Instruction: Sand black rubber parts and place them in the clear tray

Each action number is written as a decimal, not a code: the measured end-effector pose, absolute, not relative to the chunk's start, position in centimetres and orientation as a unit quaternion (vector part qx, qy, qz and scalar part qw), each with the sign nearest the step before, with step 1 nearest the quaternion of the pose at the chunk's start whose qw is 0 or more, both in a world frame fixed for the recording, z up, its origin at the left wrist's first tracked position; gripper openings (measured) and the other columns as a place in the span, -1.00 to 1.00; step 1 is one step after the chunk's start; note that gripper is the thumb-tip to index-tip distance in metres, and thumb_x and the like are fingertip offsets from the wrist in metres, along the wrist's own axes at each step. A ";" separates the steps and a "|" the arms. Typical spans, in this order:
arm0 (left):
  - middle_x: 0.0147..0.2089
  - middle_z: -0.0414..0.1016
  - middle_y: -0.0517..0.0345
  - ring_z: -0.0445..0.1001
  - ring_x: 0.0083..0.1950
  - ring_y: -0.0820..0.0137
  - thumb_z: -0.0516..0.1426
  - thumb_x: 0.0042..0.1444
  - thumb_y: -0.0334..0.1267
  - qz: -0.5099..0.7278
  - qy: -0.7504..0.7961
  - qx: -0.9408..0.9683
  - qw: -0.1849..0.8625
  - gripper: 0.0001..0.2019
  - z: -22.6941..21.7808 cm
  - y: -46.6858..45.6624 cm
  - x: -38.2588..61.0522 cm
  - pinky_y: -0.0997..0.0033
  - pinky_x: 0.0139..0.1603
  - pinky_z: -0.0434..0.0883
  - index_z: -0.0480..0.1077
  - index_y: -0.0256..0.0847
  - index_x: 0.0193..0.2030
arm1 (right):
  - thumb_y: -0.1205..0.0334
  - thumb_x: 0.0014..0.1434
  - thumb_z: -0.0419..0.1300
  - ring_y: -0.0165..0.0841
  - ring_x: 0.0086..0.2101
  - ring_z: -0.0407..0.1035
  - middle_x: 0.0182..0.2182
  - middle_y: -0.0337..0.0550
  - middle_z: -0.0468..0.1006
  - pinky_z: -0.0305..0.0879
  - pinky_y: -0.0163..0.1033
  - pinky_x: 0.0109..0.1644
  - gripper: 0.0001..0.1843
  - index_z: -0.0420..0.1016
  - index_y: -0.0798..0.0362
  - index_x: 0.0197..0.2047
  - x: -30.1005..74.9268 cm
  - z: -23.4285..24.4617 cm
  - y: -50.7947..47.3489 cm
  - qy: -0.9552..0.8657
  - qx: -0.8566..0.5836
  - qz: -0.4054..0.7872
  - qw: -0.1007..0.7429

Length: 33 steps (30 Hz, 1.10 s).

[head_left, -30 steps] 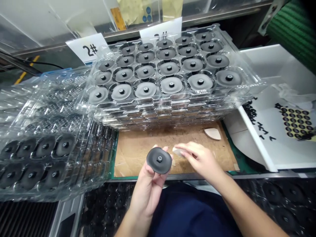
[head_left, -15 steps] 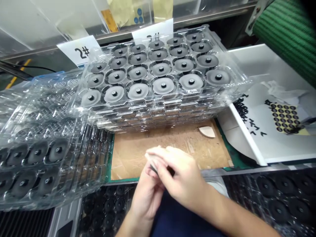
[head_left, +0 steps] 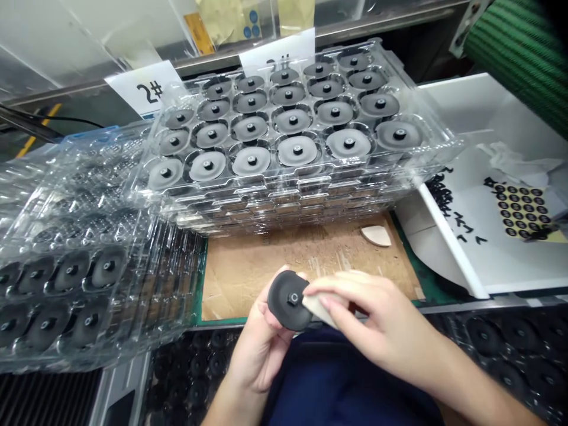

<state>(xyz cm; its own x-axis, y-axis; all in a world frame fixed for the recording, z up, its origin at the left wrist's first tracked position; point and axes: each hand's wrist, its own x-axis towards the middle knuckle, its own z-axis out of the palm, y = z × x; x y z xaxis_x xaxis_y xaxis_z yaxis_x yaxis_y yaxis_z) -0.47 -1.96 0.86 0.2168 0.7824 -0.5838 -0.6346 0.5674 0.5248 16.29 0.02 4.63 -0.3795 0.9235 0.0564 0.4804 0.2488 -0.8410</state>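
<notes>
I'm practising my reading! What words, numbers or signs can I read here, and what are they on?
"2#" on the left paper sign.
Second paper sign: partly hidden behind the clear tray, so its marks can't be read for sure.
Black round stickers in the white box: too small to read.
Blue round stickers: too blurred to read.
Black disc in the left hand: no readable writing.

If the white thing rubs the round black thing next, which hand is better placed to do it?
Probably the right hand: it pinches the white pad, whose tip overlaps the black disc in this view. The left hand is busy holding that disc.
</notes>
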 end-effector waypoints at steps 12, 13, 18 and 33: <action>-0.08 0.58 0.11 0.54 -0.11 0.26 0.35 -0.24 -0.09 0.411 0.319 0.098 0.848 -0.45 1.8 -1.9 -0.6 0.37 -0.02 0.41 0.45 -0.09 -0.02 | 0.29 0.27 0.02 -0.36 -0.26 0.41 -0.26 -0.17 0.56 0.31 -0.24 -0.17 -0.75 0.48 -0.01 -0.07 17.3 1.3 2.4 -0.681 -0.491 0.365 0.403; -0.05 0.57 0.12 0.54 -0.08 0.23 0.36 -0.24 -0.09 0.409 0.316 0.091 0.851 -0.44 1.8 -1.9 -0.8 0.33 0.02 0.39 0.45 -0.07 -0.01 | 0.26 0.27 0.03 -0.33 -0.22 0.42 -0.23 -0.15 0.56 0.33 -0.23 -0.16 -0.75 0.48 -0.01 -0.07 17.5 0.2 1.8 -0.641 -0.536 0.387 0.390; -0.04 0.56 0.11 0.52 -0.05 0.26 0.36 -0.26 -0.08 0.403 0.325 0.067 0.853 -0.45 1.5 -1.9 -1.1 0.34 0.08 0.34 0.46 -0.09 -0.03 | 0.17 0.21 0.08 -0.23 -0.18 0.48 -0.20 -0.12 0.61 0.41 -0.15 -0.14 -0.74 0.55 0.00 -0.15 18.2 -4.4 -1.8 -0.596 -0.572 0.486 0.285; -0.38 0.59 0.20 0.53 -0.23 0.37 0.35 -0.21 -0.13 0.420 0.338 0.115 0.834 -0.56 1.5 -2.3 0.3 0.43 0.00 0.41 0.51 -0.23 -0.15 | 0.44 0.26 -0.03 -0.41 -0.38 0.31 -0.40 -0.23 0.52 0.08 -0.23 -0.27 -0.69 0.51 0.02 -0.12 16.3 5.7 1.3 -0.831 -0.348 0.312 0.302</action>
